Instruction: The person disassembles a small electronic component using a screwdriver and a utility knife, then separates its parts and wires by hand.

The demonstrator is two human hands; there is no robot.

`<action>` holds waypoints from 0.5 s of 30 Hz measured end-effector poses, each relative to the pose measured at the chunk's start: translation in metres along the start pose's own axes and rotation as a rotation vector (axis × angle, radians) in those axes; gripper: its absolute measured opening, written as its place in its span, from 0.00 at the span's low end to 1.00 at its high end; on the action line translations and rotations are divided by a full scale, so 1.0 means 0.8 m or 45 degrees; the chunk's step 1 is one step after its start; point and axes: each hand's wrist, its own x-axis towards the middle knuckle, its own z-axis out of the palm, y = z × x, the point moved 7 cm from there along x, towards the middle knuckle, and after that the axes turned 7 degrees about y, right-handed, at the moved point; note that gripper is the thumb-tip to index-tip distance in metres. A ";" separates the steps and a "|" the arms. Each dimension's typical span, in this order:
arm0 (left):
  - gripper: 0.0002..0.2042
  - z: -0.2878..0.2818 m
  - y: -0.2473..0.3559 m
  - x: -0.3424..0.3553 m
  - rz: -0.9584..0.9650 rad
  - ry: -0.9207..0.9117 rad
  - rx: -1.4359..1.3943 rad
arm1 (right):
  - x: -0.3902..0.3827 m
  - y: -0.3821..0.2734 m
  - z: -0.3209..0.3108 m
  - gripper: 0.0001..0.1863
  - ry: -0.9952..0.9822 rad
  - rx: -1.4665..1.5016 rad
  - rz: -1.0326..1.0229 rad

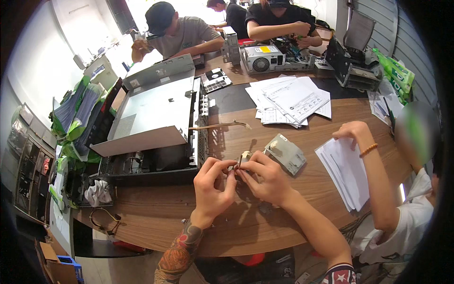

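Note:
Over the wooden table, my left hand (214, 184) and my right hand (266, 177) meet fingertip to fingertip. Both are closed in a pinch on a small, thin dark piece (239, 162), too small to name. A little whitish object (246, 155) shows just behind the fingers; I cannot tell whether it is joined to the piece. Beyond my right hand lies a flat, translucent grey plastic part (286, 154) with a pale patch on it. To the left is an opened computer case (156, 111), its metal panel tilted up and a thin cable (220, 126) reaching out toward the middle.
A stack of printed papers (293, 100) lies farther back. At the right, another person's hand (352, 132) rests on more sheets (343, 177). Across the table, people work near another opened computer (262, 59). Loose wires (105, 220) and a white cloth (98, 193) are at the left.

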 end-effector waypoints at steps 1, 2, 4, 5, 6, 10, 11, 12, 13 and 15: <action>0.09 0.000 0.001 0.000 0.031 0.008 0.002 | 0.000 0.000 -0.001 0.08 0.041 0.024 0.015; 0.09 0.000 0.001 0.001 0.050 0.028 -0.008 | -0.001 -0.001 0.000 0.08 0.035 0.015 0.008; 0.10 -0.002 -0.001 0.002 0.065 0.045 -0.015 | -0.002 -0.001 -0.003 0.07 0.097 0.073 0.026; 0.10 -0.003 -0.002 0.003 0.075 0.041 -0.028 | -0.002 -0.001 -0.002 0.07 0.090 0.065 0.024; 0.10 -0.003 -0.003 0.003 0.085 0.039 -0.040 | -0.001 -0.001 -0.002 0.08 0.099 0.088 0.016; 0.09 -0.006 -0.007 0.003 0.073 0.060 -0.078 | -0.002 0.000 0.002 0.09 0.039 0.077 0.026; 0.10 -0.006 -0.007 0.003 0.070 0.036 -0.069 | -0.002 -0.001 0.002 0.09 0.033 0.063 0.017; 0.10 -0.005 -0.008 0.004 0.069 0.011 -0.061 | -0.003 0.001 0.002 0.10 0.009 0.052 0.035; 0.10 -0.006 -0.008 0.004 0.068 0.008 -0.061 | -0.003 0.003 0.004 0.10 -0.016 0.054 0.063; 0.13 -0.002 -0.006 0.004 0.076 -0.065 -0.080 | -0.003 0.003 0.003 0.10 -0.018 0.047 0.042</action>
